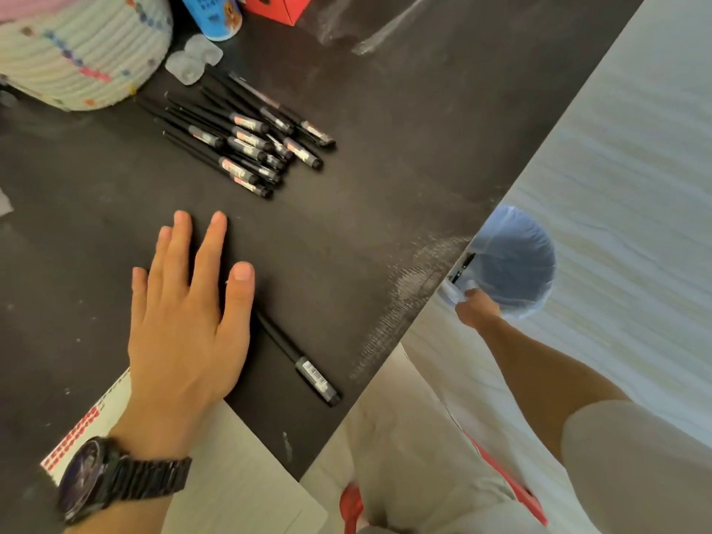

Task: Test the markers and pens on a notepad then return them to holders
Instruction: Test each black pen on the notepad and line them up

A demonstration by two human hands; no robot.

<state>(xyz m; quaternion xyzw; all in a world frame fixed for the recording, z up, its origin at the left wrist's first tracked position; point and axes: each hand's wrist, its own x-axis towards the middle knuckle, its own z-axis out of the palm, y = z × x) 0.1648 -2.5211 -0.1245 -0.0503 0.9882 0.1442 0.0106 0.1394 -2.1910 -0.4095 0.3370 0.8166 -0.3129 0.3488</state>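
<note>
A heap of several black pens (pixel 246 144) lies on the dark table (pixel 385 167). My left hand (pixel 185 317) rests flat on the table with its fingers apart. A single black pen (pixel 304 370) sticks out from under its thumb side towards the table's edge. A white notepad (pixel 239 475) with red print lies beneath my left wrist. My right hand (pixel 477 308) reaches down past the table's edge to the rim of a bin with a blue liner (pixel 516 264). Its fingers are curled there, seen from behind. A black pen (pixel 462 267) shows just inside the rim.
A woven basket (pixel 77 52) with coloured flecks stands at the back left. Beside it are a blue can (pixel 215 13), a red box (pixel 277 5) and clear plastic pieces (pixel 192 57). The table edge runs diagonally, with pale floor (pixel 635 167) beyond it.
</note>
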